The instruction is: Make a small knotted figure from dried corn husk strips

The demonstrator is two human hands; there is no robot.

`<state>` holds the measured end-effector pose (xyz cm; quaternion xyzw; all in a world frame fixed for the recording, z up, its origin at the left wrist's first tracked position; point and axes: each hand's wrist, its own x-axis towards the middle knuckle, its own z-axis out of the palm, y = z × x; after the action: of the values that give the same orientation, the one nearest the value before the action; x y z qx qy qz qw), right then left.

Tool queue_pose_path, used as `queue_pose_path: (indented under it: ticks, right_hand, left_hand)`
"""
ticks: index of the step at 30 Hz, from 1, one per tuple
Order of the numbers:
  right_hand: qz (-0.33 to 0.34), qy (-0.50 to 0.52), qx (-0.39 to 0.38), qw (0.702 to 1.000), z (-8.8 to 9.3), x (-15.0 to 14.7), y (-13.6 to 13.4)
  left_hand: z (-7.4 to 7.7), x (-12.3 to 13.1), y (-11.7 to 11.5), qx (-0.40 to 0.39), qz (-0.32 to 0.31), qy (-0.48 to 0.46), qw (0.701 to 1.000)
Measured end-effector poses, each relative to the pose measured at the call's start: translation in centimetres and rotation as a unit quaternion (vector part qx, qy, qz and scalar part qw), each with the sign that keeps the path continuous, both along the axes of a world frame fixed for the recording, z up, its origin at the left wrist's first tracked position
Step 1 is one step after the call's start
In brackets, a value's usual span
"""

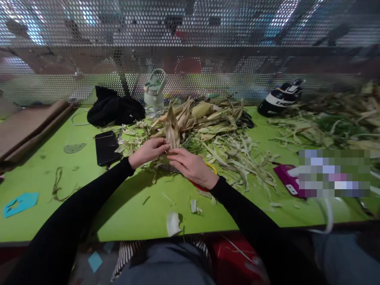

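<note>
A dry, brown-striped corn husk (172,126) stands upright between my hands. My left hand (150,152) pinches its lower edge from the left. From the right, my right hand (194,167) has its fingers closed on the base of the same husk, and the fingertips of both hands nearly meet. Behind them lies a heap of dry husks (216,116) with green fibres (194,145) at its front. Partly hidden under my right hand are scissors with a yellow and red handle (211,168). Pale husk strips (237,160) spread to the right.
On the green table (133,213) are a black phone (106,148), a black cloth (115,109), a clear bottle (154,95), a black-and-white bottle (279,99), a purple object (286,180) and brown paper (29,128). A perforated metal screen (208,59) stands behind.
</note>
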<state>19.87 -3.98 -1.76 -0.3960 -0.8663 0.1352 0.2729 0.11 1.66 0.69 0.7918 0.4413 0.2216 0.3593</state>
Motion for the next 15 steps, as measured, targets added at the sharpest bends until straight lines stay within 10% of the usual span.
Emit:
queue_pose_path:
  ticks: [15]
  right_hand:
    - [-0.224, -0.035, -0.011, 0.974, 0.2, 5.6, 6.8]
  left_hand:
    - [-0.5, -3.3, 3.4, -0.011, 0.163, -0.023, 0.986]
